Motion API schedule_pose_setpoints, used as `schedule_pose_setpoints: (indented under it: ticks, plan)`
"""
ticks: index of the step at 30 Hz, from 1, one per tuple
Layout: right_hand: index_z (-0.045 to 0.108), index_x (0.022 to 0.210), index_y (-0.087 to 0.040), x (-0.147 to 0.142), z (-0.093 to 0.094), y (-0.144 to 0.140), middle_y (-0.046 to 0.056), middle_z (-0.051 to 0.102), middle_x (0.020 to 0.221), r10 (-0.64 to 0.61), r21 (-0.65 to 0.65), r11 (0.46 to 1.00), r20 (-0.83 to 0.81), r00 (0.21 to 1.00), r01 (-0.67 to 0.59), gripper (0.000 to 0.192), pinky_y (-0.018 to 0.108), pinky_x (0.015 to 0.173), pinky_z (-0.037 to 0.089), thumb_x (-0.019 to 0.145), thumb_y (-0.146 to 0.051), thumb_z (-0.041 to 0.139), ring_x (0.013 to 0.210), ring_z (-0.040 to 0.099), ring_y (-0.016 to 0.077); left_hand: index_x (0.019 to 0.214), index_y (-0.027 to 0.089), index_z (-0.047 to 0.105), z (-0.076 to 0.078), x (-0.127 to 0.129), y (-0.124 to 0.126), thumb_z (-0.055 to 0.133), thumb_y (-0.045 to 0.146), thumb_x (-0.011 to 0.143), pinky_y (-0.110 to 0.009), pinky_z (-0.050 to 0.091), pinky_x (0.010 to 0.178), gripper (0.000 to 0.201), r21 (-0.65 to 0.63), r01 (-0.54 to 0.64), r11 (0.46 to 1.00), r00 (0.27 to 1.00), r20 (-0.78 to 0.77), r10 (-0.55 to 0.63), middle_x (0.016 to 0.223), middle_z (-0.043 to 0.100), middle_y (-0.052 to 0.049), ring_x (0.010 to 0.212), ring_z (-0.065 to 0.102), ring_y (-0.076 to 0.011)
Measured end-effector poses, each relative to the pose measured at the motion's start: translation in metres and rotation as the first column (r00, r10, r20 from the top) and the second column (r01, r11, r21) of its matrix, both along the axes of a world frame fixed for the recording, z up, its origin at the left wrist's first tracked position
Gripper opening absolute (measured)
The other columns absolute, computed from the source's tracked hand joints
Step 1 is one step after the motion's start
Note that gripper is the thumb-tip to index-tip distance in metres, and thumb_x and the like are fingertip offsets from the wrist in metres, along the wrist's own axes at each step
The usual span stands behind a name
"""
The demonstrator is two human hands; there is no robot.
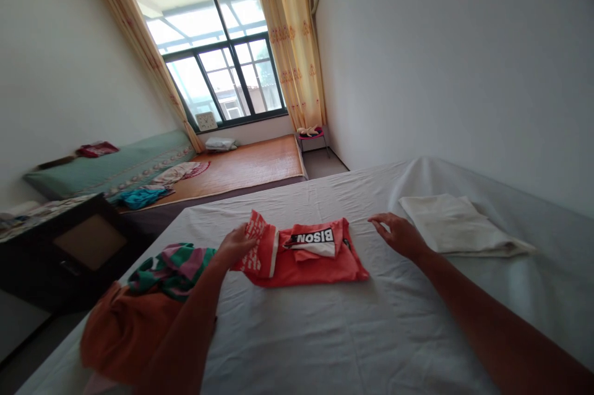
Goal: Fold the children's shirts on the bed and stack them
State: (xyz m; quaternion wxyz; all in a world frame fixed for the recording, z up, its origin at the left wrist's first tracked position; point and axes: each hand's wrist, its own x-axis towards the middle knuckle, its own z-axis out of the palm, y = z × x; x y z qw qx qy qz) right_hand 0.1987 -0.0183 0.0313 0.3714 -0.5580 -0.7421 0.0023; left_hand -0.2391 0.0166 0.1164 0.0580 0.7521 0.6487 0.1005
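A red T-shirt (pixel 309 272), partly folded, lies on the white sheet in front of me, with a black-and-white "BISON" print facing up and upside down to me. At its left end my left hand (pixel 237 246) grips a raised flap covered in white lettering. My right hand (pixel 399 235) hovers right of the shirt, apart from it, fingers loosely stretched and nothing in them. Beyond that hand, to the right, rests a folded white cloth (pixel 459 221). Left of my left forearm is a heap with a green-and-pink striped garment (pixel 174 265) and an orange-brown garment (pixel 125 327).
The white sheet (pixel 352 333) covers the surface before me, its right side meeting the wall. A dark cabinet (pixel 69 246) stands at the left. Further back are a bed with a brown mat (pixel 250 163), a small pink stool (pixel 312 135) and a curtained window (pixel 227 42).
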Motion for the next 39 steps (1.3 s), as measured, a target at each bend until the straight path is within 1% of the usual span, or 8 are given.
schedule_pose_setpoints:
  ticks: [6,12,17,21,26,31,35,39]
  plan:
    - [0.068,0.098,-0.023,-0.003,0.0,-0.001,0.005,0.071,0.1,0.043,-0.03,0.999,0.007,0.999,-0.043,0.027,0.036,0.085,0.051,0.088,-0.032,0.045,0.093,0.065,0.0211,0.127,0.013,0.045,0.01,0.102,-0.008,0.05,0.022,0.079,-0.031,0.044,0.087,0.049,0.045,0.102,0.994,0.995,-0.004,-0.101,0.117,0.059,-0.015,0.102,0.058,-0.0258]
    - [0.067,0.1,-0.023,0.002,-0.003,0.0,0.004,0.071,0.101,0.068,-0.054,0.996,0.026,0.997,-0.066,0.026,0.035,0.086,0.05,0.087,-0.029,0.045,0.095,0.065,0.0203,0.126,0.013,0.045,-0.009,0.198,-0.019,0.048,0.017,0.077,-0.037,0.047,0.077,0.049,-0.077,0.205,0.976,0.971,-0.112,-0.213,0.124,0.05,-0.022,0.097,0.061,-0.0309]
    - [0.068,0.1,-0.023,-0.001,-0.005,-0.001,0.004,0.071,0.099,0.083,-0.078,0.994,0.027,0.996,-0.081,0.026,0.035,0.085,0.05,0.086,-0.028,0.046,0.092,0.065,0.0203,0.126,0.01,0.044,-0.028,0.24,-0.026,0.05,0.019,0.079,-0.036,0.048,0.082,0.049,-0.135,0.276,0.952,0.96,-0.012,-0.28,0.126,0.047,-0.025,0.103,0.059,-0.0303]
    - [0.068,0.1,-0.023,0.0,-0.005,-0.002,0.005,0.071,0.099,0.077,-0.092,0.993,0.019,0.997,-0.075,0.027,0.036,0.084,0.051,0.088,-0.031,0.045,0.092,0.065,0.0212,0.135,0.012,0.039,-0.029,0.228,-0.021,0.047,0.031,0.085,-0.032,0.045,0.092,0.053,-0.042,0.403,0.914,0.906,0.156,-0.393,0.13,0.049,-0.018,0.111,0.055,-0.0252]
    - [0.064,0.111,-0.022,-0.014,0.009,-0.006,0.008,0.068,0.109,0.027,0.031,0.999,-0.036,0.999,-0.026,0.035,0.041,0.093,0.047,0.093,-0.034,0.037,0.103,0.061,0.0227,0.122,0.02,0.056,-0.021,0.156,-0.002,0.034,0.022,0.092,-0.03,0.04,0.101,0.037,0.186,0.348,0.919,0.901,0.205,-0.383,0.121,0.06,-0.007,0.112,0.054,-0.0171]
    - [0.054,0.128,-0.026,-0.082,0.032,-0.018,0.005,0.059,0.127,0.218,0.03,0.975,0.08,0.973,-0.221,0.04,0.042,0.104,0.037,0.095,-0.028,0.032,0.121,0.05,0.021,0.133,0.018,0.047,-0.054,0.107,-0.004,0.033,0.034,0.095,-0.037,0.026,0.113,0.044,0.157,0.495,0.855,0.86,0.056,-0.508,0.142,0.043,-0.008,0.134,0.032,-0.0206]
    - [0.045,0.136,-0.023,-0.133,0.013,-0.014,0.01,0.046,0.141,0.283,-0.089,0.959,0.261,0.923,-0.269,0.047,0.05,0.108,0.028,0.093,-0.038,0.039,0.131,0.039,0.0273,0.143,0.021,0.033,-0.083,0.094,-0.005,0.033,0.048,0.094,-0.041,0.021,0.114,0.056,0.088,0.518,0.851,0.853,0.023,-0.522,0.15,0.03,-0.008,0.14,0.021,-0.022]
    - [0.037,0.141,-0.028,-0.143,-0.019,-0.005,0.007,0.039,0.146,0.233,-0.14,0.97,0.307,0.923,-0.198,0.056,0.058,0.108,0.019,0.09,-0.049,0.043,0.134,0.033,0.0306,0.144,0.019,0.029,-0.097,0.081,0.004,0.036,0.058,0.089,-0.041,0.02,0.114,0.067,0.023,0.477,0.879,0.877,0.052,-0.478,0.151,0.028,-0.011,0.14,0.022,-0.0225]
